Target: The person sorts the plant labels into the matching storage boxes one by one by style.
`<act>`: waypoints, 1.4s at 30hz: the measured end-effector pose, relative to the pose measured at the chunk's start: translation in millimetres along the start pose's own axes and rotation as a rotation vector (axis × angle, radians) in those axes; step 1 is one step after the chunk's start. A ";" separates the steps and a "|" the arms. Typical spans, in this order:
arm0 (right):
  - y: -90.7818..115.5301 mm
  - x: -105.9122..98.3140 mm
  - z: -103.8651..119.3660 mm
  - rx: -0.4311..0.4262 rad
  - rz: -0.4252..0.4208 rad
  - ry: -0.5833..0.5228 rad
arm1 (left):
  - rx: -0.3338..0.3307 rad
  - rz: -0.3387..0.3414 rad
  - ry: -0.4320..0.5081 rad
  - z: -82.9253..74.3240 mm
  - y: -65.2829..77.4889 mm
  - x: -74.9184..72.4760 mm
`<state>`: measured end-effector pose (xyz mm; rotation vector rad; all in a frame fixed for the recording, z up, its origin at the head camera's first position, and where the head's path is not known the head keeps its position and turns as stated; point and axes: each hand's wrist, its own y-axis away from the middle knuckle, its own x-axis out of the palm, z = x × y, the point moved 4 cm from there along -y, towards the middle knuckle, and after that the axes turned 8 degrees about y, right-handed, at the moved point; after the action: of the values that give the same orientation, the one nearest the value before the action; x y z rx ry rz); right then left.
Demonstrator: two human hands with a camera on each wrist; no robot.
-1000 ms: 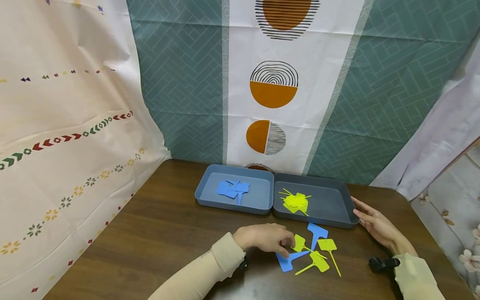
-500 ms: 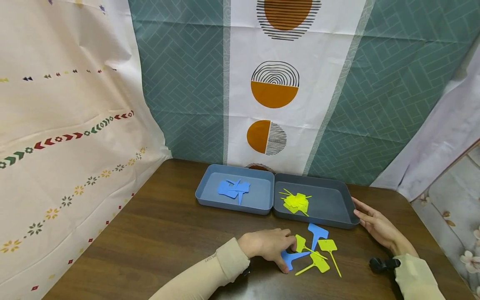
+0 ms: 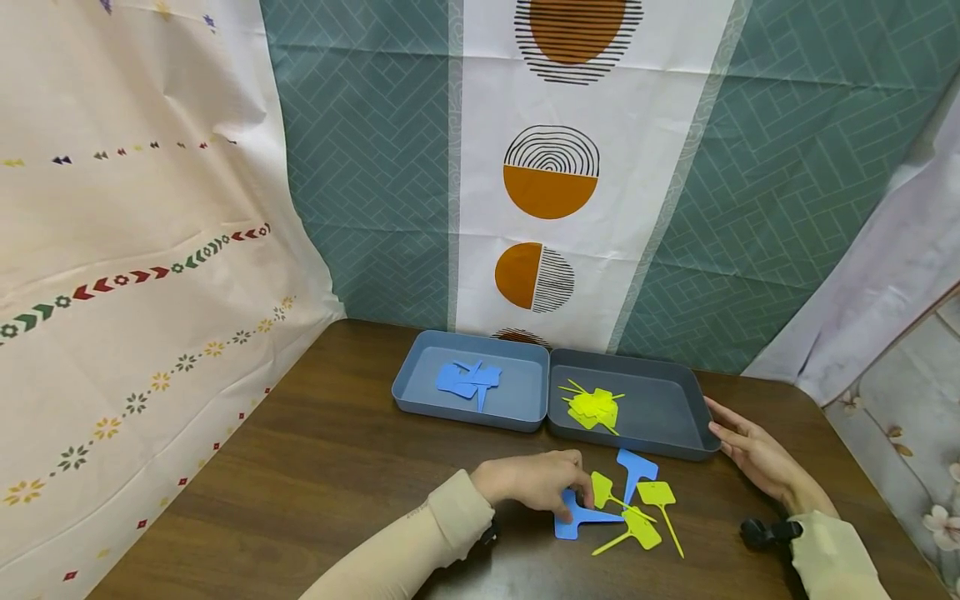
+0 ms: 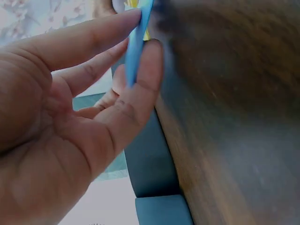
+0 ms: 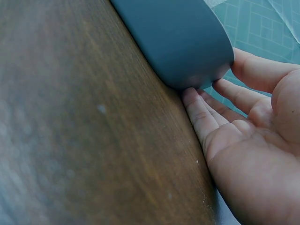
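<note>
In the head view my left hand (image 3: 531,482) pinches a blue T-shaped plant label (image 3: 572,525) at its broad head, low over the table. The left wrist view shows this blue label (image 4: 135,54) edge-on between thumb and finger. Beside it lie another blue label (image 3: 636,467) and three yellow plant labels: one near my fingertips (image 3: 602,490), one lower down (image 3: 642,528) and one to the right (image 3: 656,494). My right hand (image 3: 761,454) rests its fingertips against the right end of the dark grey tray (image 3: 667,446); the right wrist view shows relaxed fingers touching that tray's wall (image 5: 187,47).
A blue-grey tray (image 3: 420,408) with several blue labels (image 3: 468,379) adjoins the dark tray, which holds a pile of yellow labels (image 3: 594,408). Both stand on the brown wooden table (image 3: 315,467), before a patterned curtain (image 3: 375,183).
My left fingers have closed on the blue label, and its stem has swung to lie more level, pointing right. The right hand stays at the dark tray's end.
</note>
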<state>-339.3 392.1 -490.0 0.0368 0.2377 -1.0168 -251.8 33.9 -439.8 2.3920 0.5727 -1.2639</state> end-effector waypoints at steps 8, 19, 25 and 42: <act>0.4 0.8 0.8 -0.004 0.003 -0.014 | 0.070 -0.042 0.153 2.1 5.1 -19.7; 2.2 0.6 0.0 -0.011 0.007 -0.018 | 0.082 -0.115 0.253 6.9 10.3 -34.2; 1.4 0.6 0.0 -0.013 0.004 -0.012 | 0.061 -0.175 0.347 15.0 17.7 -46.5; 0.0 0.1 0.5 0.007 0.001 0.018 | -0.029 -0.399 0.419 40.2 50.4 -94.3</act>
<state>-339.2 391.9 -489.5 0.0518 0.2503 -1.0167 -302.0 -45.7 -375.1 2.6149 1.2311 -0.8734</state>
